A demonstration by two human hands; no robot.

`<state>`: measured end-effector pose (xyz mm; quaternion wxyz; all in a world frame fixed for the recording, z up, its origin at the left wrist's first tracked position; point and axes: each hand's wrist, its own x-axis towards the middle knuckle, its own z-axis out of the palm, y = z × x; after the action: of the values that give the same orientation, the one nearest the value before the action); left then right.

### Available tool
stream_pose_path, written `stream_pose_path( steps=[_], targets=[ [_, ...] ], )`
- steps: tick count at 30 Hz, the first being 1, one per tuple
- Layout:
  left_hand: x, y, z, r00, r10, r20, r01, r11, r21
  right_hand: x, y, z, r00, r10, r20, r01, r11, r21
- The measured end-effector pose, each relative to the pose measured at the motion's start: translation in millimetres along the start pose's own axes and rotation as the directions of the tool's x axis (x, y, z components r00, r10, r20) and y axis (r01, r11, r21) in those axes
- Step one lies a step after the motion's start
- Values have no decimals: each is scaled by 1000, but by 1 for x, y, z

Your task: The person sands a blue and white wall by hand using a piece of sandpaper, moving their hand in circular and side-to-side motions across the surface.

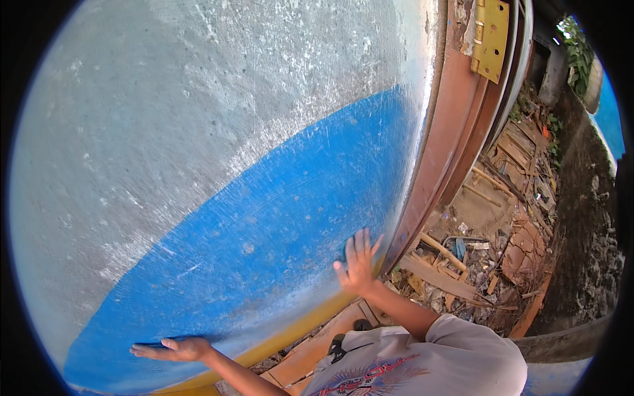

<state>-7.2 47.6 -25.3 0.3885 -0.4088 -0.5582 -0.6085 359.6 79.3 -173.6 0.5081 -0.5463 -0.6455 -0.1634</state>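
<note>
Before me stands a wall, its upper part worn grey (165,119) and its lower part a scuffed blue band (264,218). My left hand (175,349) is at the lower left of the blue band, fingers stretched out and thumb a little apart. It is against or very near the paint. Farther right, my right hand (359,265) is at the blue surface close to the door frame, its fingers spread. Neither hand holds anything. Whether each palm fully touches the wall I cannot tell.
A reddish-brown wooden frame (439,125) edges the wall on the right, with a brass hinge (490,43) high on it. Beyond lie broken boards and rubble (462,264), bounded by a dark mossy wall (588,231). A yellow strip (297,325) runs along the wall's base.
</note>
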Motion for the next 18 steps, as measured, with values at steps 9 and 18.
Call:
stream_pose_path(
  steps=[9,18],
  targets=[
    [-1,-2,1,1000,-4,7,3,999,45,8,-27,3,991,-63,-118,66,998,19],
    [-4,-9,-1,999,-23,34,20,997,75,97,-7,-30,945,134,-298,-92,984,152]
  ],
)
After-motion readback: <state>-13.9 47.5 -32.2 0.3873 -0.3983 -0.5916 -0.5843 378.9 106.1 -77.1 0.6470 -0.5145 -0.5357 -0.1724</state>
